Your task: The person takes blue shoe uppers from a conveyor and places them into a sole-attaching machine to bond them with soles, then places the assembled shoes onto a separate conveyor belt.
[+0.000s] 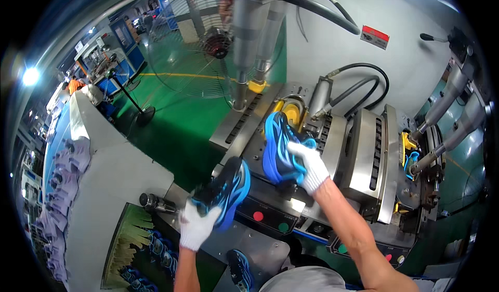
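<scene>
A white knitted glove covers each of my hands. My left hand (199, 225) is closed around the heel end of a black and blue sneaker (231, 190), tilted with its blue sole to the right. My right hand (310, 167) grips a matching blue sneaker (278, 145), held nearly upright over the press bed. Just behind it sits a yellow clamp (294, 111) on the machine. Below my hands another sneaker (240, 271) lies on the metal ledge. Several more sneakers (163, 255) show in the dark opening behind a fringed curtain (127, 240).
The press (366, 154) has metal cylinders (247, 42) and black hoses (364, 84). Red and green buttons (258, 216) line its front. At the right station a blue-edged shoe (412, 162) sits under slanted cylinders. A fan (215, 45) stands behind. Purple-grey shoe-like pieces (67, 172) line the left.
</scene>
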Demonstrator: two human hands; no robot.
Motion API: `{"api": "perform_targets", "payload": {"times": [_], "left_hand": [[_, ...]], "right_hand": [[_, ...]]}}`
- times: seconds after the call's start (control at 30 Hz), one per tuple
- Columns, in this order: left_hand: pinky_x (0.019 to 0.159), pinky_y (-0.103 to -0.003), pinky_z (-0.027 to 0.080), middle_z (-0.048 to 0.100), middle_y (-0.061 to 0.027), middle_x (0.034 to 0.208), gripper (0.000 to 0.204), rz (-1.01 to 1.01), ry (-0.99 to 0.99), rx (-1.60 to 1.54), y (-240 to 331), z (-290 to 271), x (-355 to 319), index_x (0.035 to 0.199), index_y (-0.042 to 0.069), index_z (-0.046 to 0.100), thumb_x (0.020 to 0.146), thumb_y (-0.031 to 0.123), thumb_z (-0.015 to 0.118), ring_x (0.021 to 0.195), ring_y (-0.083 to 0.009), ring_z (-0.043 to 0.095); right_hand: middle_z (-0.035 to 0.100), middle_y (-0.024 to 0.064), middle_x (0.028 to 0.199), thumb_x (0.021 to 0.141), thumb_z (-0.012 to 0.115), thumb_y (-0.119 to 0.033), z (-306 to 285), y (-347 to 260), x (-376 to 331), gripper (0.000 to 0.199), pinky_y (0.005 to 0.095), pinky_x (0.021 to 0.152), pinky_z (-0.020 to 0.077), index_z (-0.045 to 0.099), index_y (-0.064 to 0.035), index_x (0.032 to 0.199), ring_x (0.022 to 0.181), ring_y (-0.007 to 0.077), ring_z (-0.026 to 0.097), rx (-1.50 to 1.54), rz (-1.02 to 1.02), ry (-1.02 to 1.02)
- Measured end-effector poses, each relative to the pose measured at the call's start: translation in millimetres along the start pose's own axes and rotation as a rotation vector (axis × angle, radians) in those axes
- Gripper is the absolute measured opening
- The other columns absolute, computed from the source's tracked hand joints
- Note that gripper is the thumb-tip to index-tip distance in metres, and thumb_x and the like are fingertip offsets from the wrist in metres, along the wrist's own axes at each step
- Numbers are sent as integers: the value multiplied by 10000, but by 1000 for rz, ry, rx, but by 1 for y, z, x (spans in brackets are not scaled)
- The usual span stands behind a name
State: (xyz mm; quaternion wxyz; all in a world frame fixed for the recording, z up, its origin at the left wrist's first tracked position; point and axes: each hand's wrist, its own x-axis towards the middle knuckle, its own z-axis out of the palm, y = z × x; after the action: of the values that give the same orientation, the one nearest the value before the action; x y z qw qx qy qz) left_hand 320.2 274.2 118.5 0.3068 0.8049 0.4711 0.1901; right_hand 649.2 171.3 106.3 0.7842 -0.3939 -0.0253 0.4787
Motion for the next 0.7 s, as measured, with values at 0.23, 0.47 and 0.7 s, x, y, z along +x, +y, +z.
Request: {"api": "perform_targets", "payload": {"times": [0.23, 0.47, 0.7], "left_hand": [[868, -453, 556, 735, -171, 993, 410, -633, 26, 244, -142, 21, -188, 1131, 51, 652, 878, 330, 813, 939, -342, 716], [967, -453, 540, 745, -223, 1110, 599, -1139, 341, 232, -194, 93, -335, 1228, -11, 629, 778, 328, 832, 1062, -371, 712], [1063, -477, 476, 718, -200, 1230, 897, -1274, 368, -75, -235, 190, -352, 1526, 109, 429, 804, 490, 801, 1149, -406, 687]], "right_hand": [[722, 183, 1089, 892, 687, -128, -57, -12, 266, 168, 472, 786, 587, 714, -50, 1038, 912, 353, 717, -894, -114, 474], [754, 159, 1080, 922, 668, -257, -60, -4, 329, 296, 525, 749, 577, 724, -8, 1073, 917, 381, 717, -1624, 97, -136], [699, 53, 1038, 916, 687, -272, -139, -40, 387, 309, 411, 821, 542, 692, -112, 1180, 876, 218, 642, -1626, -296, 192]]}}
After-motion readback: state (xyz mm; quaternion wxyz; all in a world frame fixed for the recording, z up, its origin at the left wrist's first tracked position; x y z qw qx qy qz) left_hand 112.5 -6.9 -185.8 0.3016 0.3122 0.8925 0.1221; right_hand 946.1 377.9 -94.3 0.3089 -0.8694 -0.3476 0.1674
